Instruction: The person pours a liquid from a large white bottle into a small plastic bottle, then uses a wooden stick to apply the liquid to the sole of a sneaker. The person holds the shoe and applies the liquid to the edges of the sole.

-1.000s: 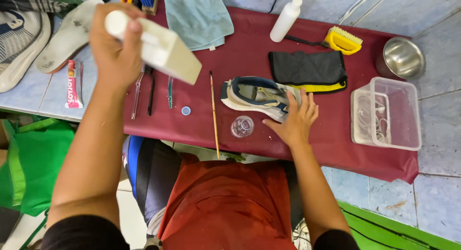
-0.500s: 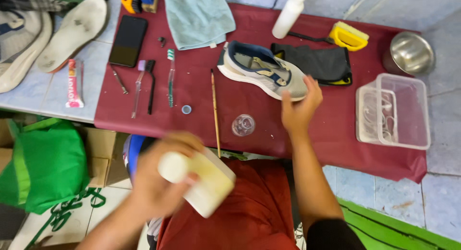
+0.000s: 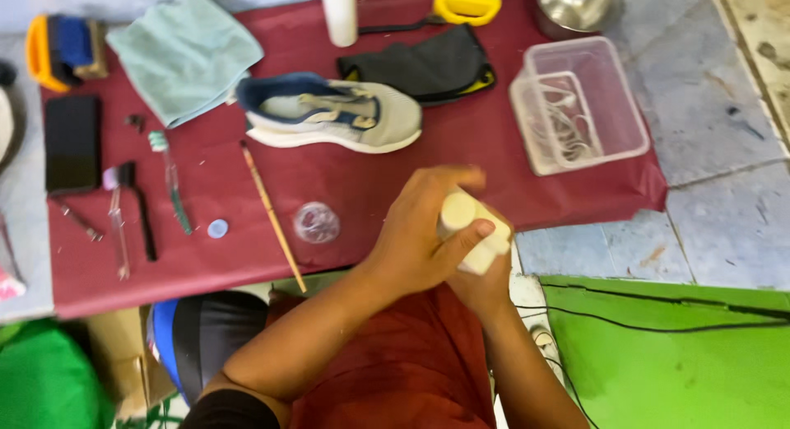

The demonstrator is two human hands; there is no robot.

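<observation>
Cream-coloured bottle (image 3: 476,231) sits gripped between both hands just off the near edge of the counter (image 3: 699,157), over the person's red lap. The left hand (image 3: 420,235) is curled over its rounded cap, and the right hand (image 3: 481,285) is closed under the body from below, mostly hidden.

Going left to right across the maroon cloth (image 3: 362,182): a dark phone (image 3: 72,142) lies by the far left edge, with a small metal tool (image 3: 76,219) below it. Next come a clear-handled brush (image 3: 115,223) and a black brush (image 3: 140,211), side by side and close together, then a green toothbrush (image 3: 174,186) and a small blue cap (image 3: 217,228). A pale green towel (image 3: 185,54) lies further back, its corner near the heel of the shoe (image 3: 333,112). A thin wooden brush (image 3: 271,215) runs diagonally, its near end overhanging the cloth's front edge. A small clear cup (image 3: 317,222) stands just left of the hands, with bare cloth around it. The shoe lies on its side in the middle, apart from the cup, with open cloth between it and the hands. Behind it are a black cloth (image 3: 424,67) and a white bottle (image 3: 338,13). A clear plastic tub (image 3: 576,104) sits at the right end, close to the cloth's corner.
</observation>
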